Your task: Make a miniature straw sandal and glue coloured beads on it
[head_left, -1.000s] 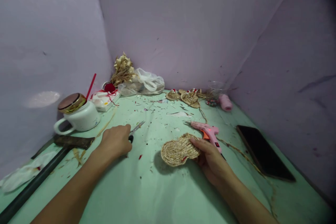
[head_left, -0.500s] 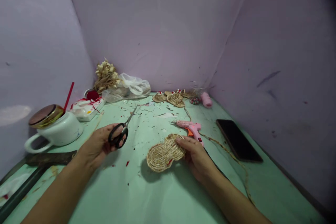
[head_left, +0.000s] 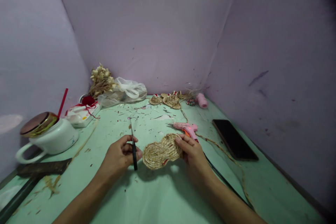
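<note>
My left hand is closed on a pair of scissors, black-handled, seen edge-on with the blades pointing away from me. Between thumb and fingers, my right hand pinches the right end of a coiled straw-rope piece. That piece is shaped like a shoe sole, with a bit of red on its lower edge, and is held above the table. The left fingertips are close to its left end. Just behind the right hand lies a pink glue gun with an orange trigger.
A black phone and a twisted rope lie to the right. Finished-looking straw slippers, a pink spool and a plastic bag stand at the back. At left are a white mug and a hammer.
My left hand has moved right, close to the straw piece, and the scissors have turned edge-on. The right hand keeps its pinch on the piece. The whole view has shifted slightly.
</note>
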`<state>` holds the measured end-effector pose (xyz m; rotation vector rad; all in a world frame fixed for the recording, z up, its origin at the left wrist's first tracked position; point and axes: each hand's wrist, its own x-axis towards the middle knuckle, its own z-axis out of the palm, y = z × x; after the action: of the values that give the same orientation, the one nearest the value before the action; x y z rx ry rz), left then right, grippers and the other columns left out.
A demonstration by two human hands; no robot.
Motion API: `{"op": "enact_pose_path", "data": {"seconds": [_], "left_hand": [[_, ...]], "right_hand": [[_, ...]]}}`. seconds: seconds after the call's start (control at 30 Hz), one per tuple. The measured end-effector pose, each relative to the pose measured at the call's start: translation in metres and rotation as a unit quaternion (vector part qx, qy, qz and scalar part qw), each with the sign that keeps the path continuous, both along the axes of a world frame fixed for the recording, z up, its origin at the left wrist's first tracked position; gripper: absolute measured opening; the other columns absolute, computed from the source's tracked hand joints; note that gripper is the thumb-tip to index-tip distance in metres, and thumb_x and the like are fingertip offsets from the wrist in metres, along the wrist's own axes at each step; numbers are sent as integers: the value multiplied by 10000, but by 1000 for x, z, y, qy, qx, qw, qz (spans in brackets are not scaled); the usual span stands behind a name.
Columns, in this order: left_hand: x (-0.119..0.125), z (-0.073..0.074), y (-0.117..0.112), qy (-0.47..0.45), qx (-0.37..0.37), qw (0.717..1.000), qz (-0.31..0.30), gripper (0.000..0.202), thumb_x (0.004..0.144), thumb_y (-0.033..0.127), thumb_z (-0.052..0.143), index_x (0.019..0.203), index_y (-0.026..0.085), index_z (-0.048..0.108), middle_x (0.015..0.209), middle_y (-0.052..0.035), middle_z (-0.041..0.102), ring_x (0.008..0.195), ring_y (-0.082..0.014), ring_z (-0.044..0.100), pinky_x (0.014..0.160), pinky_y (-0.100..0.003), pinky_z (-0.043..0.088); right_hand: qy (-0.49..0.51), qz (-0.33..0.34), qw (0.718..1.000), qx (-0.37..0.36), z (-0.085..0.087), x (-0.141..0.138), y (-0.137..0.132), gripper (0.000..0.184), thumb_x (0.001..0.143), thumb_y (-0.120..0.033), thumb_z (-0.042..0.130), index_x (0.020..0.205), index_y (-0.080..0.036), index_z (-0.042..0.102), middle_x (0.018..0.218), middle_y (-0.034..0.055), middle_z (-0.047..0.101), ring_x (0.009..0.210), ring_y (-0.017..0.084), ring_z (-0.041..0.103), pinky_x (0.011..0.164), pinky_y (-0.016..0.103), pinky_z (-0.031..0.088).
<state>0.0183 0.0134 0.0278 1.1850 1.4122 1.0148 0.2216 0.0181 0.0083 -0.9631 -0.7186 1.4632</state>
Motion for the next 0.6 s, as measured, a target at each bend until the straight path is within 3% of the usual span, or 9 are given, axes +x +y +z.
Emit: {"op": "enact_pose_path", "data": {"seconds": [0.17,0.27,0.37,0.5,0.6], "left_hand": [[7,-5,-2,-62,-35,996,55,414,558,342,725,876,179,516,595,0,637,523,-139,572,449,-199,369],[14,-5,-5,-130,-47,989,56,411,581,351,723,885,164,520,600,-13,645,517,-108,548,437,-167,352],[21,-4,-5,-189,-53,977,82,403,578,349,730,867,149,533,604,-1,631,483,-73,509,420,-147,346],[20,-6,-2,-211,-37,966,143,448,492,250,771,866,149,547,598,40,597,464,-55,499,423,-144,356],[15,-7,1,-214,-22,966,143,442,481,205,755,866,157,544,584,50,588,474,-65,510,442,-156,361]], "right_hand": [[20,-37,998,42,-7,-6,-5,225,653,-316,711,821,-213,602,792,-17,624,717,137,569,678,257,450],[-71,-26,991,115,-12,-11,-14,132,700,-267,681,794,-214,607,781,-6,626,741,147,570,693,261,440],[-179,25,956,232,-17,-16,-23,65,737,-178,639,779,-225,620,867,23,647,854,181,589,781,305,439],[-276,73,901,326,-22,-18,-29,187,718,-112,648,829,-263,650,931,25,677,924,200,609,980,405,326],[-347,101,854,373,-19,-15,-31,294,683,-122,681,930,-282,674,988,38,687,949,222,612,1042,456,235]]}}
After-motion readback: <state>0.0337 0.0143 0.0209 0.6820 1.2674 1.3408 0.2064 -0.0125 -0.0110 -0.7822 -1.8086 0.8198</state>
